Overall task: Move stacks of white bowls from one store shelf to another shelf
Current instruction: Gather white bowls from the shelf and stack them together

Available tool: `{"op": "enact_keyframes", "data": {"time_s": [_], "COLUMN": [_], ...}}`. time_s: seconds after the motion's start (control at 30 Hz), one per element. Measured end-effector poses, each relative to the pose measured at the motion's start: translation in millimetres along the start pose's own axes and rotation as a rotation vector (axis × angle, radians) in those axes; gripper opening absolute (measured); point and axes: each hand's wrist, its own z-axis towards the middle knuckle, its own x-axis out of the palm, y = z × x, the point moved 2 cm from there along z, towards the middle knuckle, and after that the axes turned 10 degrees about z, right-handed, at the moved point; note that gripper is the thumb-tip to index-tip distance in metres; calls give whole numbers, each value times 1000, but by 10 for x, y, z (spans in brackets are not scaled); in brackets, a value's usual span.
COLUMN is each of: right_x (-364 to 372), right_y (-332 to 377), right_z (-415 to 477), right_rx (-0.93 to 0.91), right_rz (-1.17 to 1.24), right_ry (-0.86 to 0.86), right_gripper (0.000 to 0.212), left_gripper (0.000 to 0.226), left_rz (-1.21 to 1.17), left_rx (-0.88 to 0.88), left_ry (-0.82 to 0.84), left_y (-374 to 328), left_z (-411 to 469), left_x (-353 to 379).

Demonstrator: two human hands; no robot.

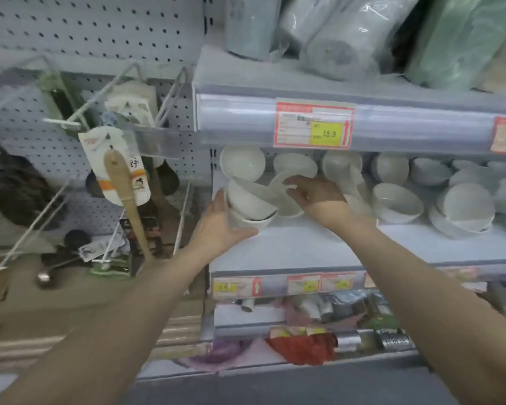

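Left hand (pixel 221 225) cups the stack of white bowls (pixel 250 204) from its seven o'clock side, with the palm low against the lowest bowl, the thumb along the base and the fingers up the left wall. The stack tilts toward eleven o'clock at the left end of the middle shelf (pixel 304 247). Whether it rests on the board or is lifted clear I cannot tell. Right hand (pixel 316 195) sits at three o'clock of the stack, its fingers loosely spread and their tips touching a leaning bowl (pixel 288 185) behind it. Whether they pinch that rim I cannot tell. Other bowls (pixel 398 203) crowd the shelf out toward three o'clock, and a price tag (pixel 314 125) hangs at twelve.

The bowls look like glazed ceramic: stiff, smooth, probably slippery, heavy once nested, and apt to chip. A tilted stack can slide apart. I judge the safest hold to be one palm flat beneath the bottom bowl's foot and the other hand steadying the top rim, with the stack brought upright before it is carried.
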Motion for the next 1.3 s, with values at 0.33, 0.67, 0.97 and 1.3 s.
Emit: {"op": "enact_keyframes", "data": {"time_s": [0.33,0.67,0.97,1.3], "right_x": [353,367,466,119], "right_y": [62,-101,-447,-787], "right_z": [80,190,175,282], "right_rx": [-135,-701,-899,-722], "right_rz": [218,-75,59,59], "right_ry": [163,-19,53,-53], "right_gripper": [20,14,18,25], "left_gripper": [108,95,108,109], "left_rz": [-295,-331,-328,-258], "left_rx": [-77,-209,-339,-437], "left_ry": [-74,-194,-399,-449], "left_y": [127,34,-257,-382], "left_z": [228,154,-72,-315], "left_x": [309,487,670,798]}}
